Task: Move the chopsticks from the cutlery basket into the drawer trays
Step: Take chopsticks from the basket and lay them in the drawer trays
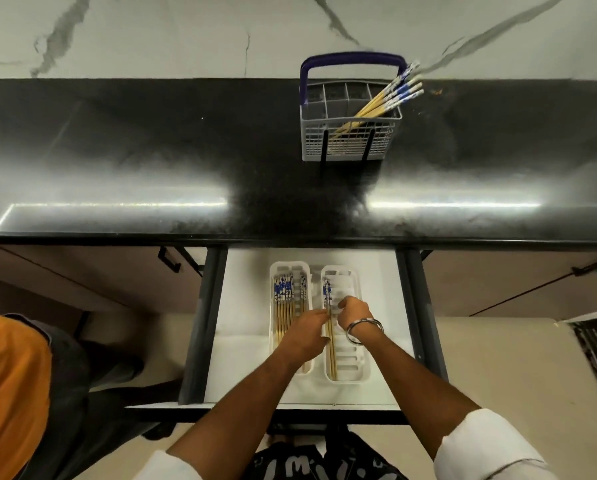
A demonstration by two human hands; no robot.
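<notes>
A grey cutlery basket (350, 133) with a blue handle stands on the black counter, holding several blue-and-white tipped bamboo chopsticks (390, 98) that lean right. Below, the open drawer (241, 341) holds two white trays. The left tray (276, 268) has several chopsticks (283, 306) lying lengthwise. The right tray (354, 375) has a pair of chopsticks (331, 355) along its left side. My left hand (304, 336) and my right hand (354, 315) both pinch that pair near its middle, fingers closed on it.
The black counter (151, 150) reflects strong light; a marble wall rises behind it. Another person in orange (9, 393) stands at the left. Cabinet handles (172, 259) flank the drawer. A metal bangle (362, 332) is on my right wrist.
</notes>
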